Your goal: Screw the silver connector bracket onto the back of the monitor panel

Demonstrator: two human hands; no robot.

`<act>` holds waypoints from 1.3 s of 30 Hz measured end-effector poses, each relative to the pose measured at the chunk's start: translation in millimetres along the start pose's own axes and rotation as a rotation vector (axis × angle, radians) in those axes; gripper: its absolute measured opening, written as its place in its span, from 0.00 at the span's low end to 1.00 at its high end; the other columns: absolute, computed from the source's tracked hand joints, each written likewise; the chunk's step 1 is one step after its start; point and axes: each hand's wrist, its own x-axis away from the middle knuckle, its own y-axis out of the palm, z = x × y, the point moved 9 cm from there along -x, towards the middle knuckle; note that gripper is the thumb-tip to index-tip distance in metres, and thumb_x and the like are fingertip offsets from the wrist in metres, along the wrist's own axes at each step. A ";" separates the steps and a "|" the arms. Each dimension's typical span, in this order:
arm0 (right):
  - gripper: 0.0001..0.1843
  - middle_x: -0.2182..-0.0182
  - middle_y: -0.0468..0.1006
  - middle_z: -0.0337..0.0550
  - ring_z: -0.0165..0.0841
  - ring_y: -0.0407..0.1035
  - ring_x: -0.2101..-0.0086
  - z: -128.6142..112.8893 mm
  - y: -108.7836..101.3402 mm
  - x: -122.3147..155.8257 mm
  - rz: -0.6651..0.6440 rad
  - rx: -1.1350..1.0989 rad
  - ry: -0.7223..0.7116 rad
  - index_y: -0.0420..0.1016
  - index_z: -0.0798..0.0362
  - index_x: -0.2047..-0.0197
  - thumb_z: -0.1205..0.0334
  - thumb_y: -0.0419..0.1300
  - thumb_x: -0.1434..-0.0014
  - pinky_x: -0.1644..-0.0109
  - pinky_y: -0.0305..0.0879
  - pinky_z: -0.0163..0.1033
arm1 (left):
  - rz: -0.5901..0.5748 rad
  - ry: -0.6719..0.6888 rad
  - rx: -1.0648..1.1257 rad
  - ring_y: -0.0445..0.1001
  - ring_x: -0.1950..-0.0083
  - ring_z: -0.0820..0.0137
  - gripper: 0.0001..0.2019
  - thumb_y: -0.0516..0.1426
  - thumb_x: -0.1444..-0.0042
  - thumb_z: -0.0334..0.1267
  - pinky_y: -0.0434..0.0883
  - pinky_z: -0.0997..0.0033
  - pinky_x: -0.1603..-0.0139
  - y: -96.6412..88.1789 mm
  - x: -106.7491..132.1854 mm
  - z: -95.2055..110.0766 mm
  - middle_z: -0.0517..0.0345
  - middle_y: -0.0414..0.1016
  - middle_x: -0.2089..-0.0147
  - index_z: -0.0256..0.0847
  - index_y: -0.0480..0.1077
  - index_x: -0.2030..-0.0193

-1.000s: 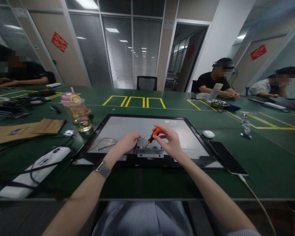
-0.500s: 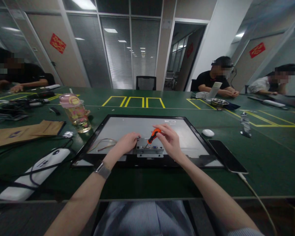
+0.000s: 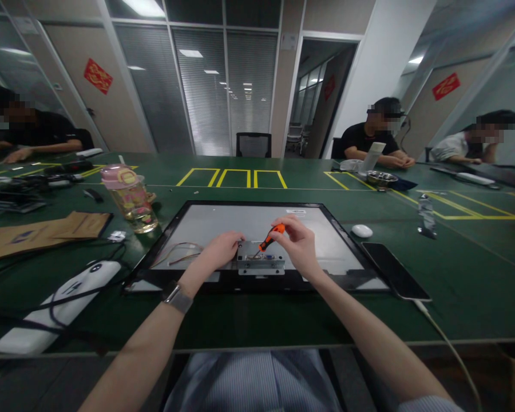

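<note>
Screwdriver: orange and black, slanted, tip down at the sockets of a metal bracket.
Right hand: thumb and fingers pinched together on the handle's upper end.
Left hand: fingers bent, tips at the bracket's left end; cannot tell whether they grip it.
Bracket: on the flat panel, midway along its near edge.
Wires: thin, loose on the panel, left of the left hand.
Panel: gray with black border, close to the near edge of the green tabletop.
Phone: beside the panel's near right corner, its pale cord crossing the tabletop's near edge.
Bottle: pink-lidded, upright, off the panel's left edge.
White device: under dark cords, toward the tabletop's near left corner.
Co-workers: one seated past the tabletop's left side, two at its far right.
</note>
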 end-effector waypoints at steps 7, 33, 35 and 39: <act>0.17 0.66 0.77 0.39 0.33 0.72 0.64 9.2 1.1 0.8 -0.023 -0.052 0.103 0.75 0.46 0.52 0.61 0.66 0.47 0.54 0.70 0.43 | -0.001 0.002 -0.009 0.74 0.50 0.63 0.17 0.44 0.41 0.29 0.67 0.65 0.47 0.1 0.3 1.2 0.51 0.75 0.52 0.41 0.70 0.50; 0.14 0.61 0.81 0.43 0.35 0.76 0.59 13.0 11.7 -1.1 -0.140 -0.257 0.162 0.75 0.45 0.50 0.57 0.58 0.39 0.51 0.71 0.47 | -0.005 -0.004 -0.014 0.74 0.50 0.64 0.17 0.45 0.41 0.29 0.68 0.65 0.46 0.0 -0.6 0.0 0.51 0.75 0.51 0.42 0.70 0.50; 0.13 0.59 0.80 0.43 0.36 0.76 0.58 12.7 13.4 -0.7 -0.154 -0.248 0.166 0.75 0.45 0.51 0.56 0.57 0.38 0.50 0.71 0.48 | -0.003 -0.005 -0.004 0.74 0.49 0.64 0.17 0.45 0.41 0.29 0.67 0.65 0.45 0.5 -0.6 -0.5 0.50 0.75 0.51 0.41 0.70 0.50; 0.12 0.58 0.80 0.43 0.36 0.75 0.57 13.8 13.6 0.1 -0.159 -0.231 0.166 0.75 0.45 0.52 0.55 0.56 0.37 0.48 0.70 0.49 | -0.005 -0.016 0.005 0.74 0.49 0.64 0.17 0.46 0.40 0.30 0.67 0.65 0.45 1.6 -0.3 -1.7 0.51 0.75 0.50 0.42 0.70 0.50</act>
